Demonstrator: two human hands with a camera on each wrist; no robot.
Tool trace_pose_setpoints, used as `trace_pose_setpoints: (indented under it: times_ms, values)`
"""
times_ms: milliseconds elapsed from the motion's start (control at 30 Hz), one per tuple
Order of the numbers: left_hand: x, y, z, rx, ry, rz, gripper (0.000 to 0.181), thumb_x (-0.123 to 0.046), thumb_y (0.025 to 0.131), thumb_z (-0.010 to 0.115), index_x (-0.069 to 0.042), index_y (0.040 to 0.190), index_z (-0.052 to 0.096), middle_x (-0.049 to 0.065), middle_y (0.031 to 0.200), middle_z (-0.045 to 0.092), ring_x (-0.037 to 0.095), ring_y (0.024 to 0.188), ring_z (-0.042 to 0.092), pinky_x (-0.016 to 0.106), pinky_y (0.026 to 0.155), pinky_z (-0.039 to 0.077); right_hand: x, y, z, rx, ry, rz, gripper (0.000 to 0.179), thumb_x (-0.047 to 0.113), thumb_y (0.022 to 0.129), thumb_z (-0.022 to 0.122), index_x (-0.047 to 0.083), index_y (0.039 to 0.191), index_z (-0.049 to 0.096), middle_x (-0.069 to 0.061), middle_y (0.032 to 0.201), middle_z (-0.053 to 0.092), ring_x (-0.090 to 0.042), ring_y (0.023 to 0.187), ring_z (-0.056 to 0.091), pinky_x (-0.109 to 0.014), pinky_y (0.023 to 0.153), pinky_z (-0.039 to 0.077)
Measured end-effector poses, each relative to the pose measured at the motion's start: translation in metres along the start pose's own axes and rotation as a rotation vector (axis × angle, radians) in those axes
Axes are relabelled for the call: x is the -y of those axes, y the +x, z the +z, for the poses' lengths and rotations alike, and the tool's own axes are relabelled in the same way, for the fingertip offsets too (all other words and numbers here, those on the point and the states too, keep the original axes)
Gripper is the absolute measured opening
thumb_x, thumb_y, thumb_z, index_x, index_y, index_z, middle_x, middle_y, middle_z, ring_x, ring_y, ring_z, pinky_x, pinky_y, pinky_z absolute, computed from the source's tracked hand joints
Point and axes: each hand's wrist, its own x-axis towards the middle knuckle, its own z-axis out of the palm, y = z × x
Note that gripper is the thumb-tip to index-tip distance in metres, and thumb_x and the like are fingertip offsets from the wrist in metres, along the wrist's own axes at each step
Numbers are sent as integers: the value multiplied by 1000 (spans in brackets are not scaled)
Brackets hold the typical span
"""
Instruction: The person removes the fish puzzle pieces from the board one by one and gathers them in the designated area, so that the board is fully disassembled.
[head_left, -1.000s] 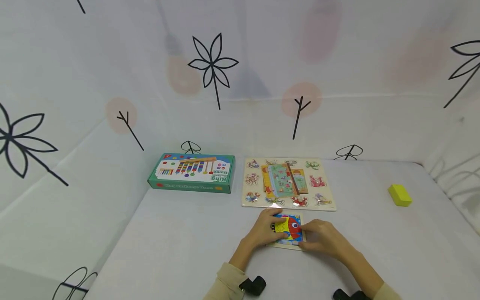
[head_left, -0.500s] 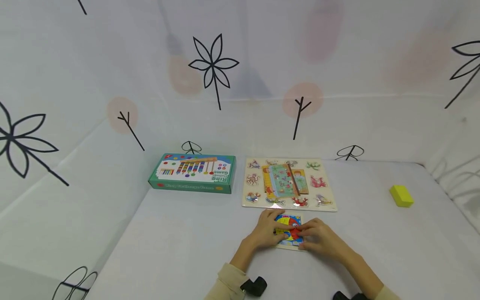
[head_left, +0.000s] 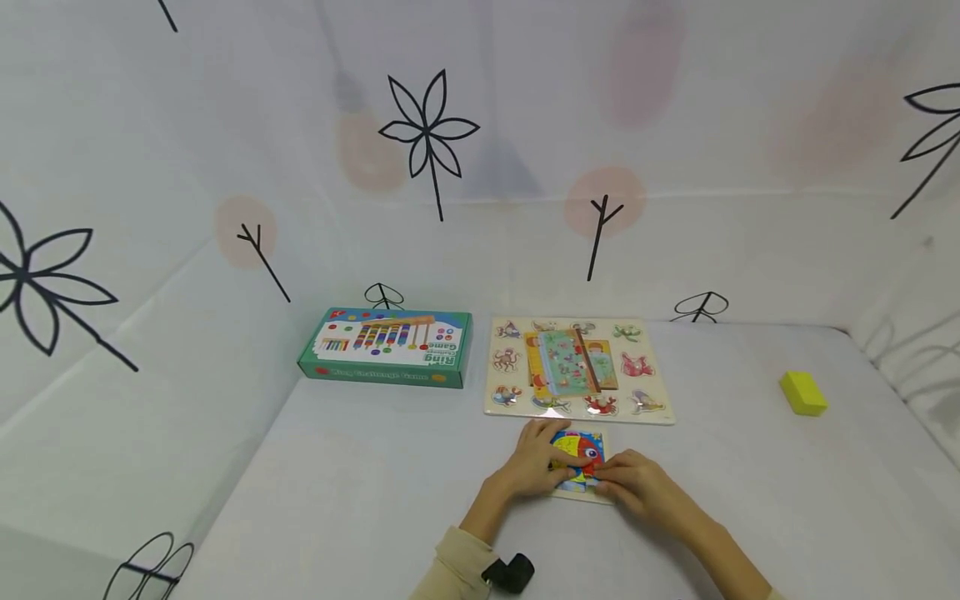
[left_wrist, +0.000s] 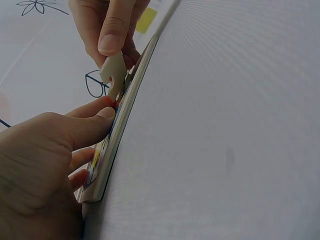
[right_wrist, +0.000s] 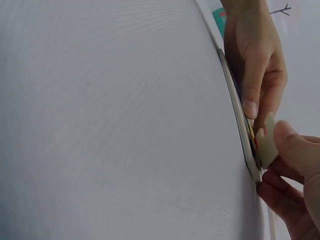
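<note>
A small jigsaw puzzle (head_left: 592, 442) with a red and yellow fish on blue lies in a wooden tray (left_wrist: 120, 132) on the white table. My left hand (head_left: 531, 465) rests over its left part, thumb and fingers fairly straight and touching the picture. At the lower right of the tray, my right hand (head_left: 647, 490) pinches a puzzle piece (right_wrist: 268, 142) between thumb and fingers. That piece (left_wrist: 115, 75) stands tilted up on edge, its plain pale back and notched outline showing in both wrist views. My left fingertips are right at its lower edge.
Just behind the tray lies a larger wooden animal peg board (head_left: 504, 402) with several picture boards (head_left: 566, 362) stacked on it. A green game box (head_left: 386, 375) stands at the back left. A yellow block (head_left: 802, 393) sits far right.
My right hand has shifted from the puzzle's right edge toward its lower right corner, and a piece there is now tipped up. My left forefinger has stretched farther right across the fish.
</note>
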Motion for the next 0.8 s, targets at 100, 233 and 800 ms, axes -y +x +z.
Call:
trace_pose_setpoints:
  times_ms: [100,233,800]
  values:
    - [-1,0,0,13,-2,-5,26,-28,90,62,-32,116,67,2,147,37,21,131,28,39,111,22,-1,-2,1,-15,85,68,13,2,77,73,5,90,74,2,86,69,-11,80,64,-27,68,54]
    - [-1,1,-1,17,-2,1,26,-27,90,62,-31,116,67,3,147,37,22,132,28,41,112,21,-2,-2,-1,23,237,187,13,5,81,71,2,94,73,-5,89,71,-9,83,66,-23,68,55]
    - [0,-1,1,8,-28,1,28,-27,91,61,-32,118,66,3,148,36,22,133,27,43,113,18,-11,-22,-43,-8,537,470,36,-3,77,72,-20,106,59,-6,98,71,-4,77,64,-18,67,55]
